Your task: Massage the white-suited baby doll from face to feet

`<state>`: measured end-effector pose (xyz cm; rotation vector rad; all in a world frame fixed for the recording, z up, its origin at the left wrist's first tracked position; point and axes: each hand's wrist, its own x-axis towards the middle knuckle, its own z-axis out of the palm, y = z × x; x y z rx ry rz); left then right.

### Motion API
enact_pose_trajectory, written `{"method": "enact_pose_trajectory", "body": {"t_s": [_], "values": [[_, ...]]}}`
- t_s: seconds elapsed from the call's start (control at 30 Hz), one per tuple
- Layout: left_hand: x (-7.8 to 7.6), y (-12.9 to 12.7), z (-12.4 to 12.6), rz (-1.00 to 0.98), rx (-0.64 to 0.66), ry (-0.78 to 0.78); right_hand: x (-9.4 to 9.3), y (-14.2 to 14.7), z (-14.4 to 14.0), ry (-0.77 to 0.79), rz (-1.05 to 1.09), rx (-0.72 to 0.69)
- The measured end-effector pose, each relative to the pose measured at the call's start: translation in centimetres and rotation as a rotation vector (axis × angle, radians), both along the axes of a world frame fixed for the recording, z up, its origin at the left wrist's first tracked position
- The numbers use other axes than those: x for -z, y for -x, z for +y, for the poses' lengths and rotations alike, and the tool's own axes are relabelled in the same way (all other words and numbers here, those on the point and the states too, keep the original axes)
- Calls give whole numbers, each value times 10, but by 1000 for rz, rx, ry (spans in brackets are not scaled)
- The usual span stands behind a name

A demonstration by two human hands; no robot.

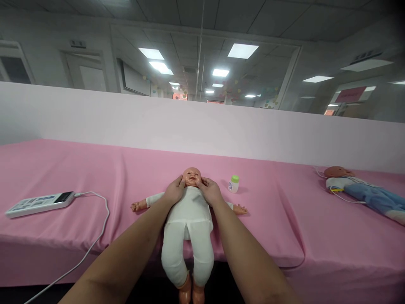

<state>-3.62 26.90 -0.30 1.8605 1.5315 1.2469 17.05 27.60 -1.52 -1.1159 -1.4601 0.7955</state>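
A baby doll in a white top and trousers lies face up, arms spread and feet over the table's front edge. Its head is between my two hands. My left hand cups one cheek, its thumb against the face by the mouth. On the other cheek rests my right hand, thumb likewise on the face, fingers curled by the side of the head. My forearms pass over the doll's arms and partly hide them. A small clear bottle with a green cap stands a little right of my right hand.
A pink cloth covers the long table. At the left lies a white device with a white cable trailing off the front. A second doll in blue and white lies far right. Behind rises a white partition with glass above.
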Motion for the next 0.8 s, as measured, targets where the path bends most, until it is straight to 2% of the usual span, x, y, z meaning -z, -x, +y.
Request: {"method": "enact_pose_trajectory", "body": {"t_s": [0.2, 0.37, 0.47, 0.6, 0.8], "values": [[-9, -7, -13, 75, 52, -27, -12, 9, -15, 41, -167, 96], [-10, -7, -14, 72, 66, -31, -10, 8, -10, 51, -190, 155], [-8, -4, -10, 59, 73, -16, -4, 4, -3, 33, -160, 118], [-3, -2, -3, 16, 41, 24, 2, -2, 3, 26, -51, -5], [1, -1, 0, -33, 19, 27, -3, -4, -2, 45, 52, -69]]}}
